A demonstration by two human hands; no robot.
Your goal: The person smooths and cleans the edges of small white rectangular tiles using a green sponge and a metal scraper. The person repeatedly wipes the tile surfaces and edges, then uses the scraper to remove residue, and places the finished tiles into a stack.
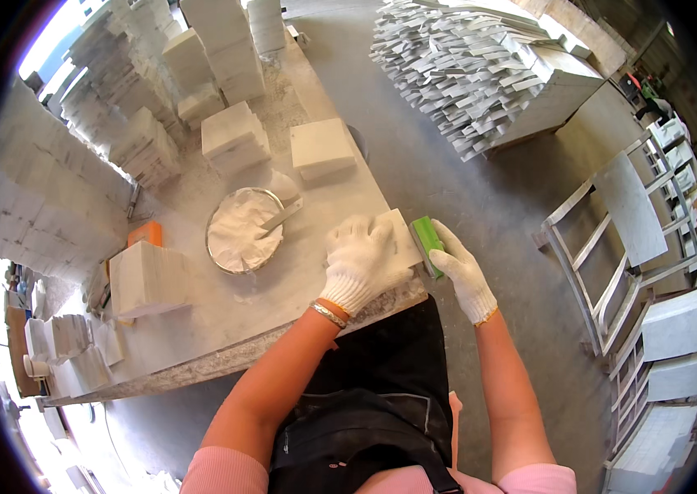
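The gloved left hand (358,262) lies flat, fingers spread, pressing down on a pale stone tile (399,237) at the near corner of the worktable (225,329), while the gloved right hand (461,276) grasps a green sanding block (427,237) held against the tile's right edge. Just left of the left hand sits a round metal pan of white paste (241,230) with a scraper (281,216) resting in it; beyond it lie stacked stone tiles (235,136)
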